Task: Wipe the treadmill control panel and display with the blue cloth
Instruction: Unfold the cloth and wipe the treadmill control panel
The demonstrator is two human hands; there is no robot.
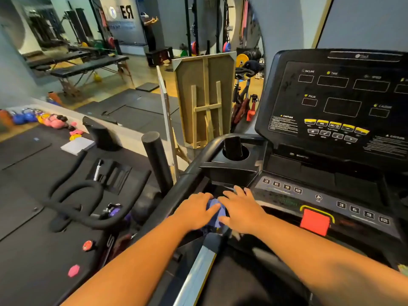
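My left hand [195,209] and right hand [241,209] press flat, fingers spread, on the cloth [215,212]; display [344,100] at two o'clock

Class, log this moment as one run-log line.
step: cloth prep | left hand: on blue cloth | right hand: on cloth | display: untouched

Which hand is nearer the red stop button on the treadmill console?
Right. The right hand lies on the blue cloth, just left of the red stop button; the left hand sits on the cloth's far side, further left.
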